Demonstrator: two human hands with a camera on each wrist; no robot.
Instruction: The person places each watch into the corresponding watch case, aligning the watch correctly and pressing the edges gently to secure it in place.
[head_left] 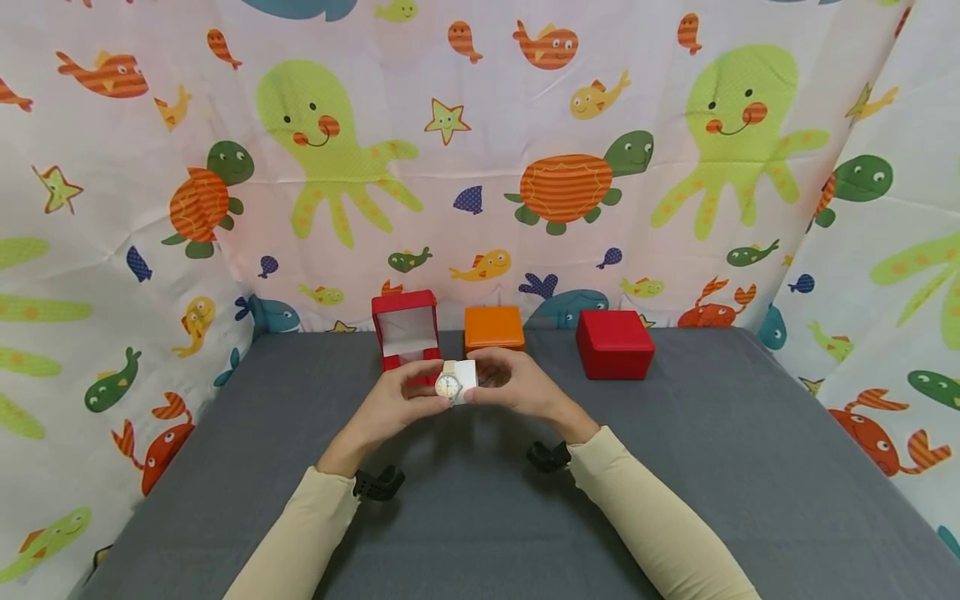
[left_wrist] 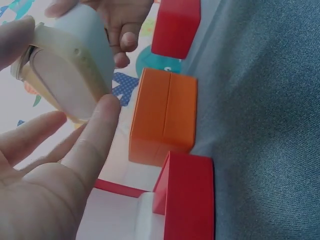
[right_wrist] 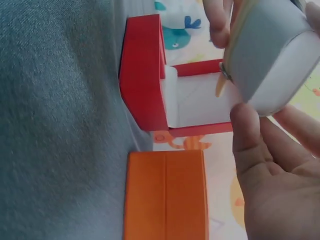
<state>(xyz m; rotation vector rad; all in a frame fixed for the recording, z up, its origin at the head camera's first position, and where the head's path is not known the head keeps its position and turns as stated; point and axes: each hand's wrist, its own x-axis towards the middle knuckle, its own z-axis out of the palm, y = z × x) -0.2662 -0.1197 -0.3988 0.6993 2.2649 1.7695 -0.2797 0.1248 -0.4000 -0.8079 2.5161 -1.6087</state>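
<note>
Both hands hold a wristwatch [head_left: 448, 386] and a white watch cushion [head_left: 466, 379] above the table, in front of the boxes. My left hand [head_left: 392, 407] pinches the watch end between thumb and fingers. The pale strap [left_wrist: 85, 65] circles one end of the cushion in the left wrist view. On the other side, my right hand [head_left: 527, 386] grips the cushion's free end, its thumb at the lower edge in the right wrist view [right_wrist: 270, 55]. Just behind the hands stands a red box [head_left: 406, 302] with its lid raised and a white lining [right_wrist: 200, 97].
A closed orange box [head_left: 493, 327] stands right of the lidded red box, partly behind my right hand. Farther right is a closed red box [head_left: 615, 346]. Grey cloth [head_left: 465, 517] covers the table, and a sea-animal curtain [head_left: 465, 83] hangs behind and at both sides.
</note>
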